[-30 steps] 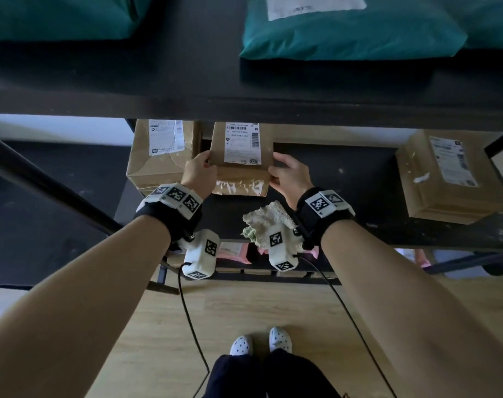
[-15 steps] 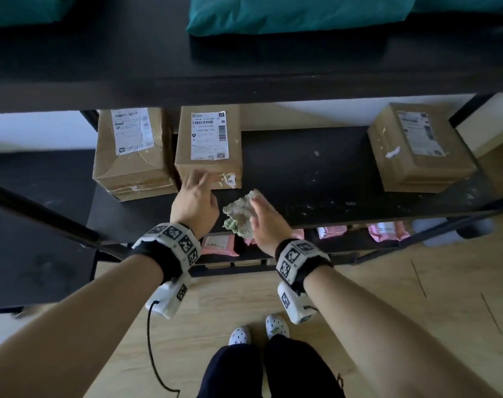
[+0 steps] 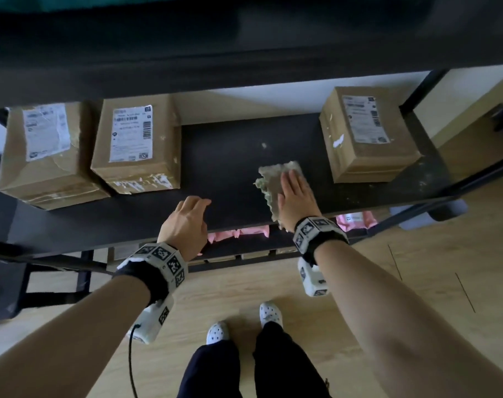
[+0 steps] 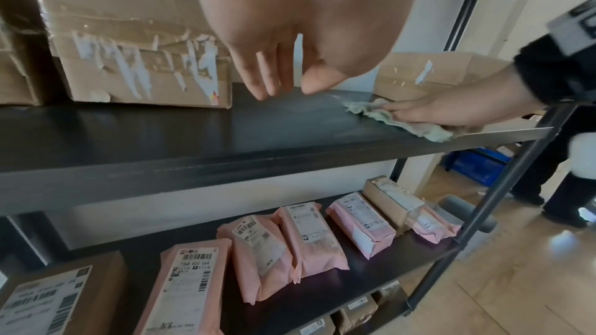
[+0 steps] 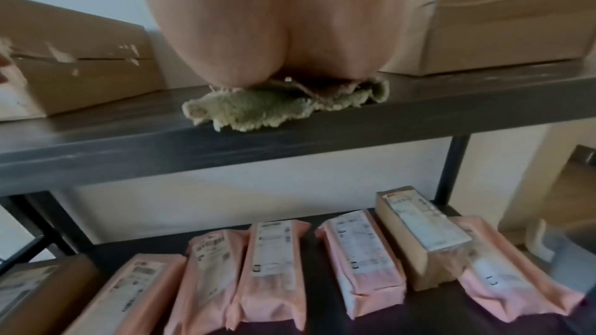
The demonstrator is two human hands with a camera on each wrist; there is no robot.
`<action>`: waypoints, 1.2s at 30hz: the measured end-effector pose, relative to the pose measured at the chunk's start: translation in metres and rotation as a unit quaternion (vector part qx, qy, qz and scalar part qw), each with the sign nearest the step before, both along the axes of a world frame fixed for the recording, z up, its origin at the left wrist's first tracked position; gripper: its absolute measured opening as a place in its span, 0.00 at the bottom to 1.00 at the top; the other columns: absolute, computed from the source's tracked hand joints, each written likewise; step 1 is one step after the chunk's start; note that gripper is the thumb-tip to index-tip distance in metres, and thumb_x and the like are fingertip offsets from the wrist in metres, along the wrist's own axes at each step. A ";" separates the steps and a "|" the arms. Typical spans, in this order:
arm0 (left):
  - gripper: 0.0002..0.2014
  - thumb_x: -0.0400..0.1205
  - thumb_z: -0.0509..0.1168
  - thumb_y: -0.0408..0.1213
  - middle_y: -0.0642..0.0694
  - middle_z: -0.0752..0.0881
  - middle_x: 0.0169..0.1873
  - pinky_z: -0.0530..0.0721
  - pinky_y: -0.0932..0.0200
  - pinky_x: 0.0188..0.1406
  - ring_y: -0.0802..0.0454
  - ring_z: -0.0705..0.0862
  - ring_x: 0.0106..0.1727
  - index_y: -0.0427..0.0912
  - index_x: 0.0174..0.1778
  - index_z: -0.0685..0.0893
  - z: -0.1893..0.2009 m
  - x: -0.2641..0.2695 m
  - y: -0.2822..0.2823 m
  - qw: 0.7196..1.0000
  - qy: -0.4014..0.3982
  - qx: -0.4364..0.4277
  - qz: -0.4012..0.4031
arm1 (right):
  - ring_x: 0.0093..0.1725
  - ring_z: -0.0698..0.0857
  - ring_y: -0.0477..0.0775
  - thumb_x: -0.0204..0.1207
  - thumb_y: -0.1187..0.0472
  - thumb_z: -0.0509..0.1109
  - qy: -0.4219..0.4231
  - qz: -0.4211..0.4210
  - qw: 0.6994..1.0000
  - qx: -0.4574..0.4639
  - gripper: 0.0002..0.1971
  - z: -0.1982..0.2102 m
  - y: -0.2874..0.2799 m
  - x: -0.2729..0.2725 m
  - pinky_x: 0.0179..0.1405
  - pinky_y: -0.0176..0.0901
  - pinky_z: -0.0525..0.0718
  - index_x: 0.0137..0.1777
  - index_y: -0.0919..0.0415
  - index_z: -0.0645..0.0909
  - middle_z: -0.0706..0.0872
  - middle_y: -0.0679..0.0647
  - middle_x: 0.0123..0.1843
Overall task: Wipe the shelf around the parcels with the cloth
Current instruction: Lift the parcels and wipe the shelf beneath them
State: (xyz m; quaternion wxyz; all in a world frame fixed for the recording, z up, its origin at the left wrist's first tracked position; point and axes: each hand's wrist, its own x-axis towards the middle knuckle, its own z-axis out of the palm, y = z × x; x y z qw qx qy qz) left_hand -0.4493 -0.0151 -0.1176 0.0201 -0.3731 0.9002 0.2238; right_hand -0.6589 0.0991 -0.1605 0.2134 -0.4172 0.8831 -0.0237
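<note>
Three brown cardboard parcels stand on the dark shelf (image 3: pixel 221 145): the left parcel (image 3: pixel 43 156) and the middle parcel (image 3: pixel 138 147) just beside each other at the left end, and the right parcel (image 3: pixel 368 133) well apart at the right end; the cloth (image 3: pixel 270 179) (pale green, shaggy, crumpled) lies flat on the bare stretch between the middle and right parcels, its near edge reaching the shelf's front lip; the right hand (image 3: pixel 296 199) rests palm down on the cloth, its fingers (image 3: pixel 290 182) straight and close together, pressing the fabric onto the board; the left hand (image 3: pixel 187 222) hovers above the shelf's front edge, in front of the middle parcel and touching nothing, its fingers (image 4: pixel 267 70) loosely bent, side by side, holding nothing; pale specks and smears show on the shelf surface near the right parcel; on the lower shelf (image 4: pixel 322 297) a row of pink mailers (image 4: pixel 309 238) lies side by side with a few brown boxes among them; both wrists wear black bands with patterned markers; below, a wooden floor (image 3: pixel 416 282) and two white shoes (image 3: pixel 270 313)
</note>
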 end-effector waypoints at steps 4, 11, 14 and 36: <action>0.23 0.80 0.58 0.30 0.43 0.74 0.70 0.76 0.47 0.65 0.42 0.72 0.69 0.41 0.73 0.72 -0.001 -0.017 0.004 0.998 -0.061 0.001 0.026 | 0.86 0.40 0.55 0.86 0.55 0.49 -0.038 0.009 0.999 -0.005 0.31 0.005 0.015 0.009 0.84 0.50 0.41 0.84 0.56 0.38 0.38 0.54 0.87; 0.21 0.79 0.58 0.28 0.40 0.76 0.68 0.78 0.44 0.64 0.40 0.74 0.69 0.40 0.70 0.74 0.001 -0.027 0.007 0.990 -0.063 -0.010 0.124 | 0.86 0.40 0.53 0.85 0.54 0.53 -0.103 0.189 0.976 -0.018 0.32 0.003 -0.052 0.062 0.85 0.49 0.40 0.84 0.53 0.42 0.39 0.50 0.87; 0.21 0.80 0.58 0.29 0.41 0.75 0.69 0.78 0.44 0.63 0.40 0.74 0.69 0.41 0.71 0.73 0.004 -0.030 0.007 0.988 -0.069 -0.006 0.137 | 0.86 0.49 0.60 0.84 0.51 0.51 -0.092 0.273 0.958 -0.016 0.30 0.005 -0.083 0.018 0.84 0.52 0.47 0.84 0.59 0.51 0.50 0.57 0.87; 0.22 0.82 0.58 0.33 0.41 0.76 0.67 0.78 0.46 0.59 0.42 0.74 0.69 0.40 0.73 0.66 0.009 -0.056 -0.021 0.991 -0.113 -0.028 0.063 | 0.86 0.40 0.55 0.84 0.45 0.51 -0.020 0.092 0.994 0.051 0.34 0.005 -0.116 -0.100 0.83 0.49 0.41 0.84 0.52 0.41 0.40 0.52 0.87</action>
